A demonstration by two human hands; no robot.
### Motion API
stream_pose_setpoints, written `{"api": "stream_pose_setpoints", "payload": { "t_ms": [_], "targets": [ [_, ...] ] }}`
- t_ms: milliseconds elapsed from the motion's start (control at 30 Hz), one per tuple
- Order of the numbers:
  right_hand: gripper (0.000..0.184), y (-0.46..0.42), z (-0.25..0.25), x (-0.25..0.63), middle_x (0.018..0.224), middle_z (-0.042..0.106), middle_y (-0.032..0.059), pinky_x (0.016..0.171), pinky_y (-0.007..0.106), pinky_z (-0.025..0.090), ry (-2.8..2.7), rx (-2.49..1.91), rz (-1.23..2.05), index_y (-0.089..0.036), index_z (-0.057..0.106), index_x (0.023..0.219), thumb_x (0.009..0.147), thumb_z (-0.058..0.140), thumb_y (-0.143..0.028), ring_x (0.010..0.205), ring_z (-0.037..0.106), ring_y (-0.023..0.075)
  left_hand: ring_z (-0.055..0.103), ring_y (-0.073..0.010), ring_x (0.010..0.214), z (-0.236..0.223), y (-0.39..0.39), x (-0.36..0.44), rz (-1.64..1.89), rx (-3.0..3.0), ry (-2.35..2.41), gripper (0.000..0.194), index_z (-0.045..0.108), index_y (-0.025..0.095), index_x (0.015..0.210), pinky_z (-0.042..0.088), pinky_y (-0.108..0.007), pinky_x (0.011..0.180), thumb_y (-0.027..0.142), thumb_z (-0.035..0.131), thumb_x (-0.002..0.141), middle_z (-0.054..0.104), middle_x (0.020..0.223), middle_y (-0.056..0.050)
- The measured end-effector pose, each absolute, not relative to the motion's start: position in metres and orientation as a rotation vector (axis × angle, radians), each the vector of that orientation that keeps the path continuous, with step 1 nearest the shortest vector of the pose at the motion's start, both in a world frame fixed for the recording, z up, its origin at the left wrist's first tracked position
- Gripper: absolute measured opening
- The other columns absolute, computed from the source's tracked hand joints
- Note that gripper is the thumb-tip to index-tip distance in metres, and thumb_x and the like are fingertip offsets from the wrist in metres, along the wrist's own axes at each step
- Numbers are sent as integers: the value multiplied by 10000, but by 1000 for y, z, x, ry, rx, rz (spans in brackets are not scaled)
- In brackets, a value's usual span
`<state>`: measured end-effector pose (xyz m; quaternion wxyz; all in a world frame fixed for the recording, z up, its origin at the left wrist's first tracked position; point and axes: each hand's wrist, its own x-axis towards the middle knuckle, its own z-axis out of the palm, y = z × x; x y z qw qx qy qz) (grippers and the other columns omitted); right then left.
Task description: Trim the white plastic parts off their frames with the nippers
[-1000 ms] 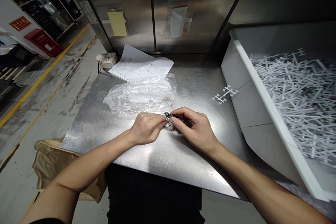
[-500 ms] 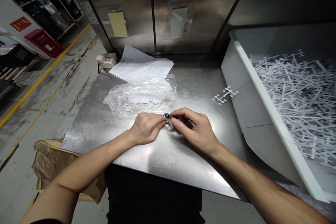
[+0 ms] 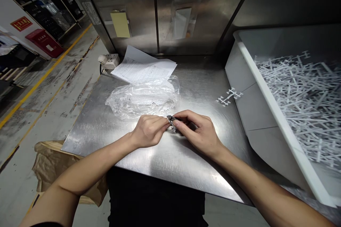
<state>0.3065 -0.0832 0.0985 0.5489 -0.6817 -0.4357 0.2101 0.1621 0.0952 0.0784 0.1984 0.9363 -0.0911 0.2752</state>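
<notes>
1. Fingers of the left hand (image 3: 149, 130) are pinched closed on a small pale piece (image 3: 174, 126), likely to keep it steady.
2. The right hand (image 3: 202, 133) grips a dark tool (image 3: 173, 117) near its tip, perhaps to aim it well.
3. The small pale piece is between the hands, over the shiny table (image 3: 170, 159).
4. A big tub (image 3: 255, 113) of white sticks (image 3: 301, 103) sits on the right, maybe for easy reach.

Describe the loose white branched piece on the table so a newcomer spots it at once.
On the metal table, find the big pale bin on the right. Beside its left wall lies a flat white branched piece with small crossbars at its ends. It lies alone on the metal, while similar white pieces are heaped inside the bin.
</notes>
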Motion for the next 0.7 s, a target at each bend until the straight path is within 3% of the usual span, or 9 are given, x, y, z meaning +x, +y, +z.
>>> {"api": "stream_pose_setpoints", "payload": {
  "t_ms": [300,700],
  "targets": [
    [245,-81,91,304,723,686,6,617,311,450,-883,-1566,628,-200,792,970,1012,756,-439,658,587,165,641,-155,646,78,93,164,869,2827,-315,249,631,189,891,459,-313,624,177,539,1122,678,728,-13],
    [318,-76,90,307,607,566,-33,525,296,335,-743,-1560,717,-184,759,881,957,794,-492,561,462,136,620,-155,630,81,89,164,763,2870,-288,287,618,192,872,434,-319,603,226,517,1138,668,723,-9]
  ]
}}
